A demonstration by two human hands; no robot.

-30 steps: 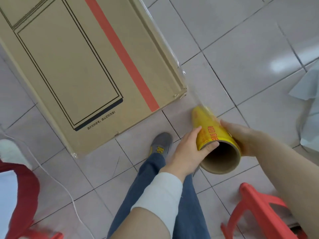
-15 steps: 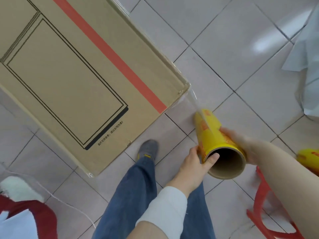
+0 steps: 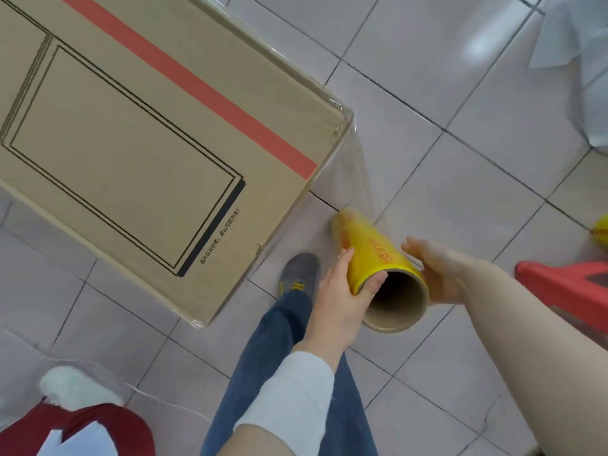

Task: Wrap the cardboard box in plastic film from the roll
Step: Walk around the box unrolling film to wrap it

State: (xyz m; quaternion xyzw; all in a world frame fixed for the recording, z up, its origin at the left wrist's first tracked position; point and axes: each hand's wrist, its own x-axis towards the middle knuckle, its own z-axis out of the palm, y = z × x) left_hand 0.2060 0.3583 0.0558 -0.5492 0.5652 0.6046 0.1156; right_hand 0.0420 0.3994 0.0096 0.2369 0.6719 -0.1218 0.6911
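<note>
A large brown cardboard box [image 3: 141, 133] with a red stripe and black line print fills the upper left, standing on the tiled floor. Clear plastic film [image 3: 357, 172] stretches from the box's near right corner down to a yellow film roll [image 3: 371, 255] with a brown cardboard core. My left hand [image 3: 342, 291] grips the roll's left side, thumb over its open end. On the roll's right side my right hand [image 3: 437, 274] presses with a flat palm and straight fingers. The roll hangs above the floor, just right of the box.
My leg in blue jeans and a grey shoe [image 3: 297, 271] stand below the box's corner. A red plastic stool [image 3: 572, 291] is at the right, a second yellow roll [image 3: 600, 230] at the right edge, white sheets [image 3: 572, 54] top right, a red chair [image 3: 82, 429] bottom left.
The box's corner has shifted right and closer in view as I moved around it. The roll stays in both hands, with more film drawn out from the corner.
</note>
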